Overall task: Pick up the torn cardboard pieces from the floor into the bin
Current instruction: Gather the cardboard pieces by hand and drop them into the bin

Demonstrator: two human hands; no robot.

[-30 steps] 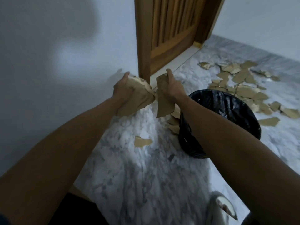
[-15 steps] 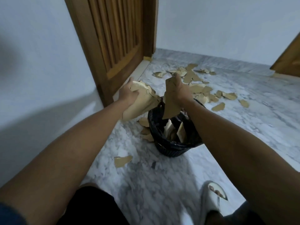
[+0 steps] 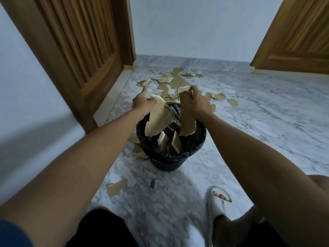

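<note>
Light, stiff cardboard pieces (image 3: pixel 159 120) slipped from the opening left hand (image 3: pixel 144 102); another piece (image 3: pixel 187 118) was gripped at its top edge by the right hand (image 3: pixel 198 104).

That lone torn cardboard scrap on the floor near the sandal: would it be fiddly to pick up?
Probably a bit. The scrap lies nearly flat on the marble floor, so fingers would likely need to catch its slightly lifted edge. It looks thin and light, and would probably slide if pushed.
</note>
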